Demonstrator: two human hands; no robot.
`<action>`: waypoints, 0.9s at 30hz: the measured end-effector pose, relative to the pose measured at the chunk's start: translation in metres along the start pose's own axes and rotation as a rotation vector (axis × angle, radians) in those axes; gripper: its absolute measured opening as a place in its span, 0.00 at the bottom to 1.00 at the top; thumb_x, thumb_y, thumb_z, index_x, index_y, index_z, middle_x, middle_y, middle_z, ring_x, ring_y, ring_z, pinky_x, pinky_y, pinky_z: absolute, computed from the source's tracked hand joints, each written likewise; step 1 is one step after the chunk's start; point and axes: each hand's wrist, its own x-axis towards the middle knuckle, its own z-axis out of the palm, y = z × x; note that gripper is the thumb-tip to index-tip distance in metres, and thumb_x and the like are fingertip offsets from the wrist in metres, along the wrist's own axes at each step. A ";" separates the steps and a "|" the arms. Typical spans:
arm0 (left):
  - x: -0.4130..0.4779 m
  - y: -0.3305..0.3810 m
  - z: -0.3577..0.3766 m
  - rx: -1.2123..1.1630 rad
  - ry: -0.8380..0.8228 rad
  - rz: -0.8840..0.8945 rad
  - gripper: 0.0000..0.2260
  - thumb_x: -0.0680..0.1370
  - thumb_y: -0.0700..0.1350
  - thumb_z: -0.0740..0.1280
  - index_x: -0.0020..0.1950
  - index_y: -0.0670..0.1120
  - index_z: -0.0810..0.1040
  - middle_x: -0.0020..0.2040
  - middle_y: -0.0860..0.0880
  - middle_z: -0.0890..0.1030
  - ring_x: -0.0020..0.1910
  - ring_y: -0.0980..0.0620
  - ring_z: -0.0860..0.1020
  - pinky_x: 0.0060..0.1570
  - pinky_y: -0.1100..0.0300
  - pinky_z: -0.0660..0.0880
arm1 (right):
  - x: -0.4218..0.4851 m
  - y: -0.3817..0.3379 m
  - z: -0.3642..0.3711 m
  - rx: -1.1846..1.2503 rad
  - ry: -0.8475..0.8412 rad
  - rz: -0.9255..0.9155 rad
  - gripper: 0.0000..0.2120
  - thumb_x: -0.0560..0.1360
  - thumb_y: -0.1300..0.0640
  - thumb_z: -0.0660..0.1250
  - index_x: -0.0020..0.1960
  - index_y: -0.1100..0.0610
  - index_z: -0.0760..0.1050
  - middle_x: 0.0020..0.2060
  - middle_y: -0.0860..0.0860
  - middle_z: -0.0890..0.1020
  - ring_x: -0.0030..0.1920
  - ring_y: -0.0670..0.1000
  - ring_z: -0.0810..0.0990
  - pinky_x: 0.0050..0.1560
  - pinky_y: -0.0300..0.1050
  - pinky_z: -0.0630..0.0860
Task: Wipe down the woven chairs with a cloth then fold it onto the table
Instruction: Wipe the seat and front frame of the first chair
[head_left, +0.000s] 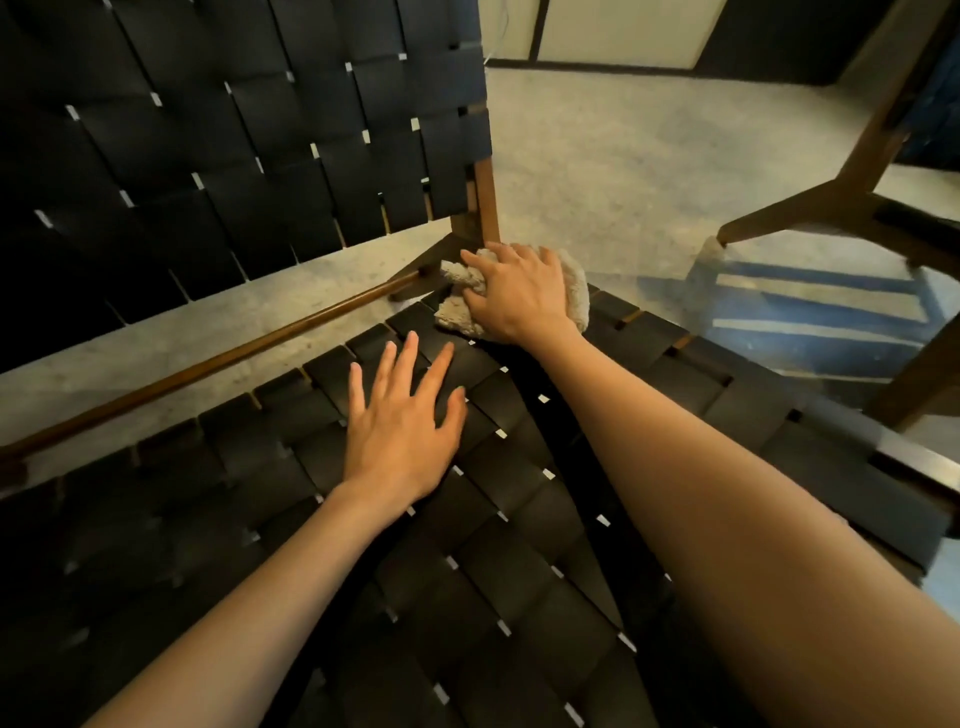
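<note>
Wiping step: your right grip (519, 296) clutches the cloth (575, 291) at the back corner of the woven seat (467, 571), left grip (400, 421) flat and wide; next, likely sweep forward.

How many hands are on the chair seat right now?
2. The left hand lies flat on the woven seat; the right hand grips the cloth at its back corner. Neither is hidden.

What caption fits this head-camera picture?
Right hand grips a cloth on the woven seat; left hand rests flat beside it.
</note>
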 end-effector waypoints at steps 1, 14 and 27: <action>-0.001 0.000 0.001 0.003 0.013 0.002 0.26 0.79 0.60 0.43 0.77 0.58 0.48 0.78 0.50 0.45 0.77 0.51 0.42 0.72 0.48 0.35 | 0.005 -0.002 0.002 0.002 -0.009 -0.015 0.25 0.79 0.41 0.55 0.74 0.44 0.60 0.73 0.50 0.65 0.73 0.55 0.61 0.71 0.56 0.54; -0.043 -0.023 -0.019 0.020 -0.052 -0.114 0.23 0.81 0.58 0.42 0.75 0.60 0.43 0.78 0.50 0.39 0.76 0.50 0.38 0.71 0.48 0.34 | -0.032 -0.006 -0.003 -0.005 -0.068 0.068 0.32 0.75 0.30 0.47 0.75 0.42 0.56 0.77 0.51 0.52 0.76 0.60 0.46 0.71 0.65 0.46; -0.098 -0.054 -0.039 0.101 -0.058 -0.322 0.27 0.81 0.58 0.43 0.78 0.50 0.44 0.78 0.45 0.42 0.76 0.46 0.39 0.72 0.45 0.38 | -0.080 -0.107 0.006 0.219 -0.045 -0.304 0.24 0.77 0.41 0.57 0.73 0.40 0.61 0.74 0.48 0.63 0.73 0.55 0.58 0.68 0.57 0.57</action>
